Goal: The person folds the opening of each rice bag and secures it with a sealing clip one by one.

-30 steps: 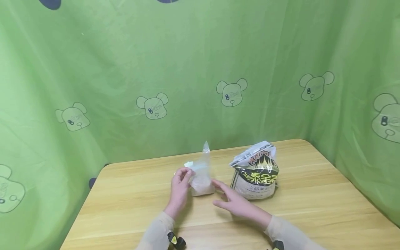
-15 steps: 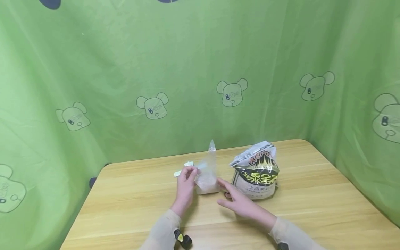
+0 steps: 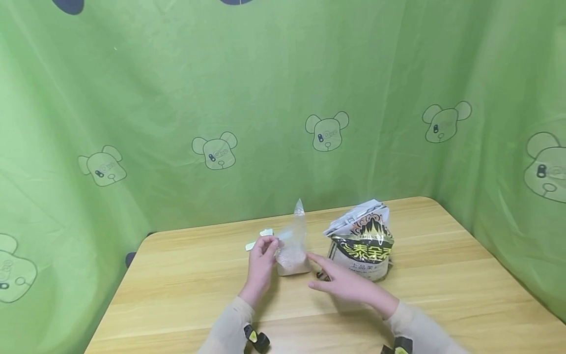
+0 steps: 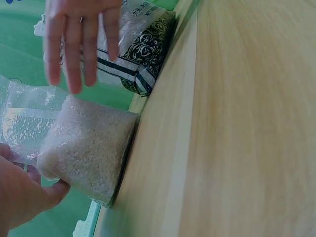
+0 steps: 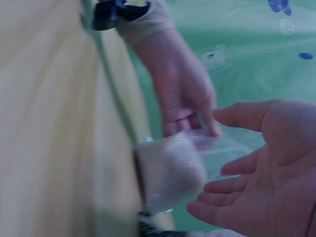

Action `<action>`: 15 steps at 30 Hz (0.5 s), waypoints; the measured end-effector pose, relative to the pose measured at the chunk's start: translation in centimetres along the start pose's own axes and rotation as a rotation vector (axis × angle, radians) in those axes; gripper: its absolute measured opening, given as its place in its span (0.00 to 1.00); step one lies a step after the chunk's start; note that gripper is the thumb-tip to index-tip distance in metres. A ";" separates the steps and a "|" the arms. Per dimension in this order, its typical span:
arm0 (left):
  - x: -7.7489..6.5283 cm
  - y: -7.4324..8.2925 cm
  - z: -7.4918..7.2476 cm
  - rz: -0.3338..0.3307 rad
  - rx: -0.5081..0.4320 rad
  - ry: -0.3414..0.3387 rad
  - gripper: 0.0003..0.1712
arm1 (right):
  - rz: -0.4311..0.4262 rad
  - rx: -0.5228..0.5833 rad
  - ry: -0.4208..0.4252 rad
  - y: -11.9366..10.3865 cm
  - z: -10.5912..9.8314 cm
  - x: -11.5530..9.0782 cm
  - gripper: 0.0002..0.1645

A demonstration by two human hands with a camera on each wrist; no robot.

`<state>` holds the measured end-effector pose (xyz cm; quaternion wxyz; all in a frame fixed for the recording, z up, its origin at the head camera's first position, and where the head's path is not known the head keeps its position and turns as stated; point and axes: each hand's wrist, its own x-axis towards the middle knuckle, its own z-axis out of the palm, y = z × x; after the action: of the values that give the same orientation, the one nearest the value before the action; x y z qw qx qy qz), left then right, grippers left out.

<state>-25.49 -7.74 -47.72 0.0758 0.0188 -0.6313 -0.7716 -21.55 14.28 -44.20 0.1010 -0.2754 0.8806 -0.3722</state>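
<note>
A clear plastic bag of rice (image 3: 294, 258) stands upright on the table, its empty top rising to a point. My left hand (image 3: 262, 263) pinches the left side of this bag above the rice; in the left wrist view the rice bag (image 4: 91, 145) shows white grains and a pale band across its upper part. My right hand (image 3: 347, 282) is held just to the right of the bag, fingers extended and thumb apart. In the right wrist view the right hand (image 5: 276, 173) has nothing in its grasp. Whether a fingertip touches the bag, I cannot tell.
A larger printed rice sack (image 3: 362, 246), its top folded over, stands behind and right of my right hand. A pale green object, possibly a sealing clip (image 3: 250, 246), lies behind my left hand. The wooden table (image 3: 177, 295) ends at a green curtain (image 3: 265, 73).
The rice bag and both hands have shifted a little to the right since one second ago. Over the last half second they hardly move. The large sack stays put.
</note>
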 end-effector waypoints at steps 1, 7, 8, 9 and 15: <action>0.0 -0.1 0.0 0.000 0.000 -0.001 0.12 | -0.012 -0.005 0.000 -0.3 -0.3 0.0 0.48; 0.0 -0.3 -0.1 0.003 0.008 -0.002 0.12 | -0.082 -0.038 0.038 -1.9 -1.6 0.3 0.46; 0.0 -0.3 -0.1 0.004 0.010 -0.003 0.12 | -0.091 -0.044 0.048 -2.1 -1.7 0.4 0.46; 0.0 -0.3 -0.2 0.005 0.011 -0.004 0.11 | -0.099 -0.044 0.058 -2.4 -1.9 0.5 0.45; 0.0 -0.3 -0.3 0.003 0.012 -0.008 0.10 | -0.150 -0.024 0.111 -4.0 -2.7 1.1 0.42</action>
<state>-25.50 -7.96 -48.08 0.0741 0.0152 -0.6364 -0.7676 -21.87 13.00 -39.47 0.0207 -0.3208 0.8662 -0.3827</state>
